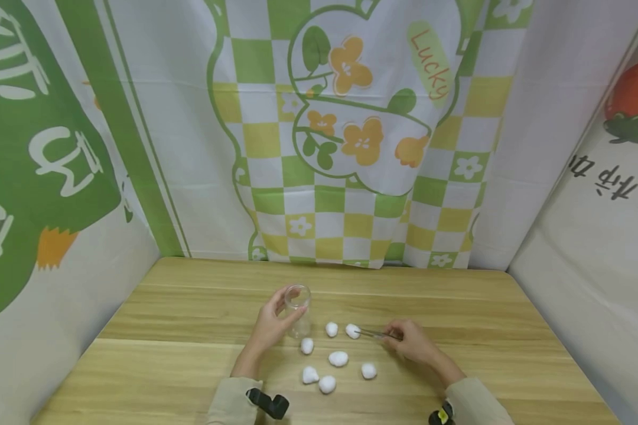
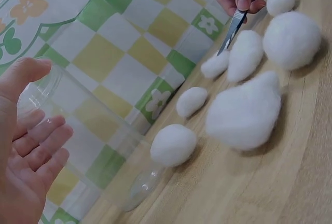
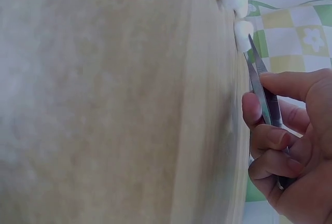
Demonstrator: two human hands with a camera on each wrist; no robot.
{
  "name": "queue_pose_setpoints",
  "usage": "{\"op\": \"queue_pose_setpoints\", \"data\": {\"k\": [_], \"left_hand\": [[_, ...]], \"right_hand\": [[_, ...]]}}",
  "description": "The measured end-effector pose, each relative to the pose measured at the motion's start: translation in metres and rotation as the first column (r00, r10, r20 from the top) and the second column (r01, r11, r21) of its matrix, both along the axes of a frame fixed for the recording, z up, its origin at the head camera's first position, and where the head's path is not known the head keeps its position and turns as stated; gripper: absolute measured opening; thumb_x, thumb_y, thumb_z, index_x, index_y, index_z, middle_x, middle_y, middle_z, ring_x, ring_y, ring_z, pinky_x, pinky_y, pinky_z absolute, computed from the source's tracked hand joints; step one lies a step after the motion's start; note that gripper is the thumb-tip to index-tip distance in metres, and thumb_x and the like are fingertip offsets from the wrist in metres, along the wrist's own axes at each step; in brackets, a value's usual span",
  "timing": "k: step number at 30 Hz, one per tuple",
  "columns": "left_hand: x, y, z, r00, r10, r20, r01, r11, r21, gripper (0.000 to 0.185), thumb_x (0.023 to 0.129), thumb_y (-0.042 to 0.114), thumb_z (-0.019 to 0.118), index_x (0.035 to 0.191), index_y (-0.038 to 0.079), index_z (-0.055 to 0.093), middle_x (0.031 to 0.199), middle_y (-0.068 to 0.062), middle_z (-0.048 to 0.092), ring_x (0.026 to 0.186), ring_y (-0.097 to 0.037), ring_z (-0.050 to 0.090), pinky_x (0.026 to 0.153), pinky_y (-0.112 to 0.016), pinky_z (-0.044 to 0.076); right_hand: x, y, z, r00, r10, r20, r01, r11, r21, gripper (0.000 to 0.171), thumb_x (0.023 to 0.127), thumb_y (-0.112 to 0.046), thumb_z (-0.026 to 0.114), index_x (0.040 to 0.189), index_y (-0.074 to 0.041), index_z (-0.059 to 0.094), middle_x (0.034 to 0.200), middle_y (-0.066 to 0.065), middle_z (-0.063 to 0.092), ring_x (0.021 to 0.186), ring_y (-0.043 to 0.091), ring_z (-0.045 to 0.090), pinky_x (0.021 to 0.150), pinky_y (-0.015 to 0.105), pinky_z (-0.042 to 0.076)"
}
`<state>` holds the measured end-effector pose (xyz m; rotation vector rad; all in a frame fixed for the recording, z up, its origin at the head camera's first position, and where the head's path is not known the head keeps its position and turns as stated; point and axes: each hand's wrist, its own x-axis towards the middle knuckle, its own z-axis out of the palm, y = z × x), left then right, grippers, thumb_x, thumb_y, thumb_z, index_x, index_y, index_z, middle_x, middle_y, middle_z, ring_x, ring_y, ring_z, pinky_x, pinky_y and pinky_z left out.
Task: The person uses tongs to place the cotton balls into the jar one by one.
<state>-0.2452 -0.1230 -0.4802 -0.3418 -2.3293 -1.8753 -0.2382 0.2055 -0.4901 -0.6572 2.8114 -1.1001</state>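
My left hand [image 1: 270, 324] grips a clear, empty-looking jar [image 1: 302, 324] near its open rim, thumb on one side and fingers on the other. The jar stands upright on the table. Metal tweezers [image 1: 372, 334] are pinched between the thumb and fingers of my right hand [image 1: 412, 341]. Their tips are at a white cotton ball [image 1: 352, 331] on the tabletop, one on each side of it in the right wrist view. Beside that ball lies another cotton ball [image 1: 332, 329], and one more cotton ball [image 1: 307, 346] is close to the jar's base.
Several further cotton balls lie nearer my body, among them an oval one [image 1: 338, 358], one at the right [image 1: 369, 370] and one at the front [image 1: 327, 384]. The wooden table [image 1: 191, 330] ends at a checked curtain [image 1: 329, 236] behind; printed cloth hangs at both sides.
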Motion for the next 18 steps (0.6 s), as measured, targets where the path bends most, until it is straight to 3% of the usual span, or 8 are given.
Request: {"op": "queue_pose_setpoints", "data": {"k": [9,18], "left_hand": [[-0.0002,0.0003,-0.0010,1.000,0.005,0.021,-0.005,1.000,0.000,0.053,0.088,0.018,0.070,0.136,0.007,0.050,0.138,-0.019,0.056,0.137,-0.034,0.047,0.119,-0.054,0.032],[-0.0018,-0.0005,-0.0022,1.000,0.004,0.026,-0.004,1.000,-0.005,0.054,0.088,0.018,0.070,0.136,0.007,0.050,0.139,-0.019,0.056,0.138,-0.033,0.046,0.120,-0.052,0.032]], "right_hand": [[0.0009,0.0011,-0.0022,0.998,0.045,-0.038,-0.044,0.999,0.031,0.009,0.089,-0.011,0.066,0.093,-0.003,0.066,0.076,0.002,0.062,0.067,-0.003,0.043,0.056,0.015,0.040],[0.0010,0.0026,-0.0035,0.997,0.048,-0.062,-0.047,0.999,0.024,0.019,0.089,-0.008,0.064,0.107,-0.002,0.067,0.077,0.003,0.063,0.068,-0.004,0.045,0.059,0.016,0.041]]}}
